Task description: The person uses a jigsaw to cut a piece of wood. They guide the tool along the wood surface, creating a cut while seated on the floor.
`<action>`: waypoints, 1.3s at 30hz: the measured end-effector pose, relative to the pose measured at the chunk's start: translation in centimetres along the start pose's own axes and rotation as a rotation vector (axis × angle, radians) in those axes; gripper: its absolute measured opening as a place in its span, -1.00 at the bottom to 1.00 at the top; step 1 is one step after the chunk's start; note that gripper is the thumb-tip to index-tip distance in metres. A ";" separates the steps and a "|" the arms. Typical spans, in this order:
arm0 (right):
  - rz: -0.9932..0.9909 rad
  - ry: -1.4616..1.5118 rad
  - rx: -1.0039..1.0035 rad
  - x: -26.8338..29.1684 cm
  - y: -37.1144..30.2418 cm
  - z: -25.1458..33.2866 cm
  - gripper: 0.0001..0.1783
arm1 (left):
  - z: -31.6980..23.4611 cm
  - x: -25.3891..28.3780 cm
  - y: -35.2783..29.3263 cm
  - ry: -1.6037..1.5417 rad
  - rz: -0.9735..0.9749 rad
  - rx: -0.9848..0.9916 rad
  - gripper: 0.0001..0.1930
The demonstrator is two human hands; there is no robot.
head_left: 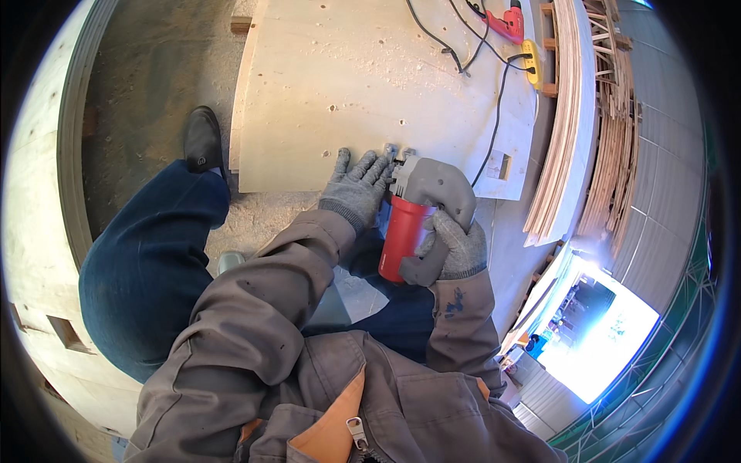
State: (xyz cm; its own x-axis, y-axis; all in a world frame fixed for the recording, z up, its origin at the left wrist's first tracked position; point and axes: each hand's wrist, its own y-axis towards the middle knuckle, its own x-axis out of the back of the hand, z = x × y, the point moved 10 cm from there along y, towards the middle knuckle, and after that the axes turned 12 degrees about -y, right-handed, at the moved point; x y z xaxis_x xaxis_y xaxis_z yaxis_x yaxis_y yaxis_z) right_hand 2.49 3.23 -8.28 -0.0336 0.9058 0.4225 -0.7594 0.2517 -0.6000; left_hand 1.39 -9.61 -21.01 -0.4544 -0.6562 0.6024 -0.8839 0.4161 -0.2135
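Note:
My right hand [463, 248], in a grey knit glove, is wrapped round the handle of a jigsaw [403, 231] with a red body and grey head. The head sits at the near edge of a pale plywood sheet [309, 85]. Flat on that same edge, just left of the jigsaw's head, lies my gloved left hand [355, 191], its fingers stretched out and its fingertips close to the tool. The jigsaw's blade is hidden from this angle. Sawdust and small holes mark the sheet, with a square cut-out near its right corner.
A red power tool [505, 23] and a yellow power strip [531, 62] with black cords [498, 116] lie toward the sheet's far right. Stacked plywood [567, 116] stands to the right, and another stack [46, 154] to the left. My shoe [204, 139] is on the dusty floor.

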 end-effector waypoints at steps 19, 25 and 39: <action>-0.020 -0.015 -0.011 -0.5 -0.4 0.4 -0.64 | 0.2 -0.3 0.2 0.027 -0.019 -0.004 -0.24; -0.005 -0.023 -0.002 -0.5 -0.4 0.4 -0.64 | -0.2 0.1 -0.1 0.045 0.011 -0.001 -0.25; -0.011 -0.023 -0.019 0.0 0.0 -0.5 -0.67 | -0.4 0.6 -0.3 0.002 -0.022 -0.024 -0.18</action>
State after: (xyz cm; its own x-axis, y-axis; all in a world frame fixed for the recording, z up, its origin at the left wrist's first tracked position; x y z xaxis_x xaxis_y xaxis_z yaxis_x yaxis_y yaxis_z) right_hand 2.84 3.41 -8.63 -0.0402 0.8949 0.4444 -0.7476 0.2682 -0.6076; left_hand 1.39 -9.87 -20.33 -0.4346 -0.6644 0.6080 -0.8909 0.4163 -0.1818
